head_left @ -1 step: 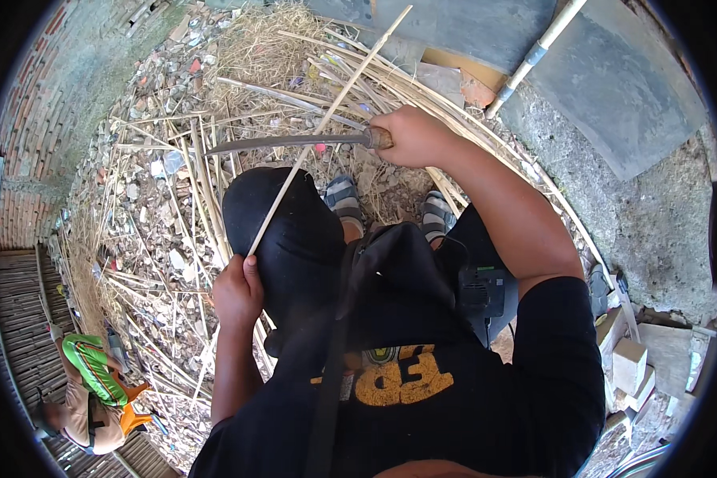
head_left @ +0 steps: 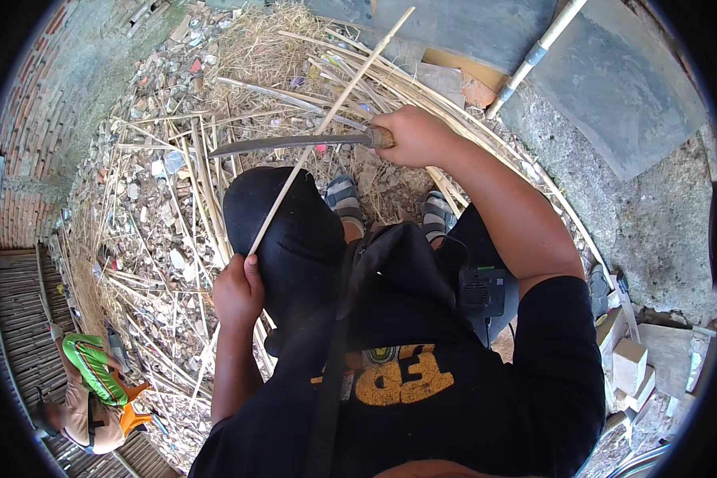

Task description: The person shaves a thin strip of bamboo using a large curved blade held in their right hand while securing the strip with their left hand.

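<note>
My right hand [head_left: 410, 137] is wrapped round the wooden handle of a machete [head_left: 267, 145]. Its long dark blade reaches out to the left and crosses a thin pale bamboo strip [head_left: 277, 205]. Whether the edge bites into the strip or only touches it, I cannot tell. My left hand [head_left: 237, 291] grips the strip's lower end, thumb on top. From there the strip slants over my left knee [head_left: 263, 191], up and away to the right. Its far end sticks out above other strips on the ground.
Split bamboo strips [head_left: 199, 187] lie strewn over rubble, and a long bundle [head_left: 454, 119] curves along the right. Dry straw [head_left: 255, 48] is heaped ahead. Grey panels [head_left: 613, 88] and a pole [head_left: 538, 52] stand far right. Another person [head_left: 88, 398] sits at lower left.
The machete blade and the bamboo strip's far end have shifted very slightly to the right. Both hands keep their grip.
</note>
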### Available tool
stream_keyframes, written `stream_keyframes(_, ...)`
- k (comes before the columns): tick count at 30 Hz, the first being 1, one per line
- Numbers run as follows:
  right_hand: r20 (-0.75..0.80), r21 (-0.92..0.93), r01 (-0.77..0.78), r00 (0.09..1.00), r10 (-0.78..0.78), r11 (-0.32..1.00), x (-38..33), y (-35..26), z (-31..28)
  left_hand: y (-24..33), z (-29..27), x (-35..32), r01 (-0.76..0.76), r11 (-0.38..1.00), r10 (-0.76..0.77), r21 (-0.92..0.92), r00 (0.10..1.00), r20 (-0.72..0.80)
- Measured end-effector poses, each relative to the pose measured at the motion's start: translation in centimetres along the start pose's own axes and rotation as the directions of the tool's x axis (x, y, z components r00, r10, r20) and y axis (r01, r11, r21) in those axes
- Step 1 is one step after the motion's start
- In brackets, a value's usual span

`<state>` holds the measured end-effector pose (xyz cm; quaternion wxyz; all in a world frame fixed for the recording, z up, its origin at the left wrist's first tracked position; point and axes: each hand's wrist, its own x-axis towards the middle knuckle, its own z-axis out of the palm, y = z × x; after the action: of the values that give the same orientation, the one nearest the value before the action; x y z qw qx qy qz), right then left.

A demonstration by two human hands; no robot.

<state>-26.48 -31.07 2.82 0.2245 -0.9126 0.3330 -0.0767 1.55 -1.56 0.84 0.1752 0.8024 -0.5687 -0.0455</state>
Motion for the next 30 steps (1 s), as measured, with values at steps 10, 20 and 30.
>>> stream_keyframes(10,-0.017,-0.039,-0.013,1.000,0.013,0.999,-0.5,0.4,0.1,0.1,-0.1,0.2,0.007,1.000,-0.007,-0.027,1.000,0.013)
stream_keyframes(20,0.033,-0.086,0.014,0.999,-0.012,0.996,-0.6,1.7,0.2,0.8,-0.4,-0.1,0.023,0.998,-0.025,0.059,1.000,0.019)
stream_keyframes(30,0.047,-0.219,-0.002,0.999,0.013,0.976,-1.1,1.1,-0.6,-0.1,-5.2,1.3,0.248,0.959,-0.145,-0.140,0.850,0.507)
